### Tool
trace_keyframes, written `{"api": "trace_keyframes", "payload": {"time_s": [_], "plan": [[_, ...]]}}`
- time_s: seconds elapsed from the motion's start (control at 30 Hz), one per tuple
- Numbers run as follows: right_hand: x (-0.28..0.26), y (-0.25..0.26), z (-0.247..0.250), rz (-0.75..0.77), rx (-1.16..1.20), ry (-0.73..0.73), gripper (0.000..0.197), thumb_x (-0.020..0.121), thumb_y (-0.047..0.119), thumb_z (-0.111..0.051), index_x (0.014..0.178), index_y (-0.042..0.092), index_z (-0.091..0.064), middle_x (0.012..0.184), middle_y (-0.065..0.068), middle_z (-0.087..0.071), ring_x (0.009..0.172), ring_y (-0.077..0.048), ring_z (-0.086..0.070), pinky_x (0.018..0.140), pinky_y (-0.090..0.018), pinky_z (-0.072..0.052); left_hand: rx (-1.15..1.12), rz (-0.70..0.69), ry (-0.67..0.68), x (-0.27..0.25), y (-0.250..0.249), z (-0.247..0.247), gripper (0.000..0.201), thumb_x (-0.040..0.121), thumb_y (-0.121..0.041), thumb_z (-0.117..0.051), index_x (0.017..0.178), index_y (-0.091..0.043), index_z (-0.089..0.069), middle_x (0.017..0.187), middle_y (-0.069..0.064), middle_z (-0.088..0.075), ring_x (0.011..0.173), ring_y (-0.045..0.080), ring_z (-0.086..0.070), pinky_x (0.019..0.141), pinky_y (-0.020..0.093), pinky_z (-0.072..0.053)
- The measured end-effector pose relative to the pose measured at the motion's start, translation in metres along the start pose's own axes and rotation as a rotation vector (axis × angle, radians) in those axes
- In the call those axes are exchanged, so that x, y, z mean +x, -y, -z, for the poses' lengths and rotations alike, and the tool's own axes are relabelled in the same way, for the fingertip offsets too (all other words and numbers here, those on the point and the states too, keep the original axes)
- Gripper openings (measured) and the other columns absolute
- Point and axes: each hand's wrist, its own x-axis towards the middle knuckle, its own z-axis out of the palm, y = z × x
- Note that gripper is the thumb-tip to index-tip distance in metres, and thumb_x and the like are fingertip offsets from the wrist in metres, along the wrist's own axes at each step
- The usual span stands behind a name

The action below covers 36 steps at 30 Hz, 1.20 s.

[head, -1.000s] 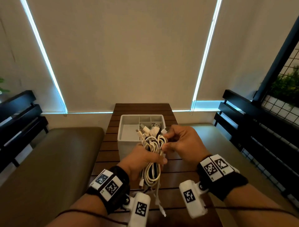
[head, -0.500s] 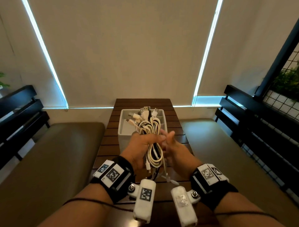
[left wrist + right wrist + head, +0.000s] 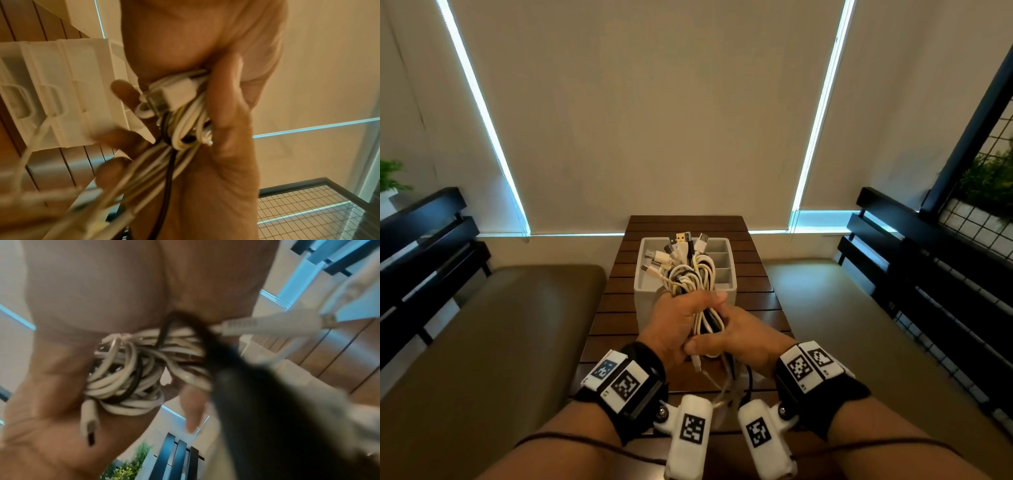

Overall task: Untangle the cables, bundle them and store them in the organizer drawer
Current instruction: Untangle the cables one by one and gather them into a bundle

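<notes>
A bundle of white and black cables (image 3: 690, 274) is held upright over the near edge of the white organizer drawer (image 3: 726, 248), plugs fanning out at its top. My left hand (image 3: 681, 317) grips the bundle around its middle, thumb across the front. My right hand (image 3: 739, 337) grips the lower loops from the right, thumb under the left hand. Loose cable ends (image 3: 726, 383) hang below toward the table. The left wrist view shows the cables (image 3: 185, 116) pinched under my thumb beside the drawer (image 3: 61, 91). In the right wrist view the coil (image 3: 127, 374) lies in the palm.
The drawer stands on a narrow dark wooden slatted table (image 3: 688, 224). Olive cushioned benches (image 3: 493, 342) flank it on both sides, with black slatted backrests (image 3: 914, 260). A wire grid with plants (image 3: 989, 192) is at the right. Window blinds fill the wall ahead.
My right hand left the plug ends at the top, dropped down and took hold of the lower loops. The bundle rose and moved nearer over the drawer's front edge.
</notes>
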Motion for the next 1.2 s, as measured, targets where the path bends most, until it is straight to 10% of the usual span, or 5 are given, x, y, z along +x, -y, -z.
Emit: {"api": "trace_keyframes", "payload": {"time_s": [0.1, 0.33, 0.67, 0.97, 1.2], "plan": [[0.002, 0.000, -0.007, 0.019, 0.065, 0.008, 0.042, 0.073, -0.002, -0.072, 0.112, 0.010, -0.062, 0.102, -0.020, -0.070, 0.095, -0.038, -0.068, 0.085, -0.047, -0.056, 0.016, -0.028, -0.019, -0.001, 0.002, 0.000, 0.021, 0.077, -0.008, -0.073, 0.097, -0.003, -0.067, 0.078, 0.014, -0.068, 0.076, 0.029, -0.069, 0.067, 0.034, -0.054], [0.004, -0.002, -0.021, 0.040, 0.047, -0.097, 0.028, 0.077, -0.016, -0.057, 0.100, 0.001, -0.059, 0.057, -0.001, -0.060, 0.039, -0.007, -0.051, 0.039, -0.019, -0.040, 0.048, -0.010, -0.130, 0.003, 0.008, 0.006, 0.039, 0.070, -0.006, -0.079, 0.106, -0.004, -0.066, 0.088, 0.015, -0.072, 0.081, 0.030, -0.072, 0.070, 0.040, -0.057], [0.010, -0.010, -0.028, 0.101, -0.191, -0.318, 0.043, 0.071, -0.006, -0.069, 0.108, 0.013, -0.060, 0.089, 0.001, -0.070, 0.076, -0.002, -0.068, 0.069, -0.020, -0.056, 0.097, 0.124, -0.207, 0.005, 0.010, 0.003, 0.050, 0.061, -0.016, -0.085, 0.107, -0.006, -0.067, 0.091, 0.013, -0.075, 0.081, 0.027, -0.073, 0.066, 0.036, -0.057], [-0.008, 0.001, -0.005, 0.094, -0.092, -0.050, 0.065, 0.073, -0.003, -0.076, 0.126, 0.016, -0.045, 0.112, -0.003, -0.068, 0.104, -0.012, -0.066, 0.092, -0.033, -0.054, -0.158, 0.139, -0.039, 0.006, -0.020, 0.003, 0.047, 0.062, -0.010, -0.071, 0.103, 0.012, -0.066, 0.088, 0.021, -0.068, 0.083, 0.030, -0.067, 0.082, 0.041, -0.055], [-0.008, -0.010, 0.005, 0.129, -0.226, 0.010, 0.029, 0.095, 0.027, -0.055, 0.102, -0.002, -0.052, 0.074, -0.004, -0.053, 0.065, -0.012, -0.049, 0.064, -0.031, -0.044, -0.354, 0.125, 0.009, 0.010, -0.029, 0.014, 0.008, 0.067, -0.010, -0.061, 0.061, -0.006, -0.060, 0.054, 0.008, -0.057, 0.051, 0.020, -0.061, 0.061, 0.030, -0.056]]}}
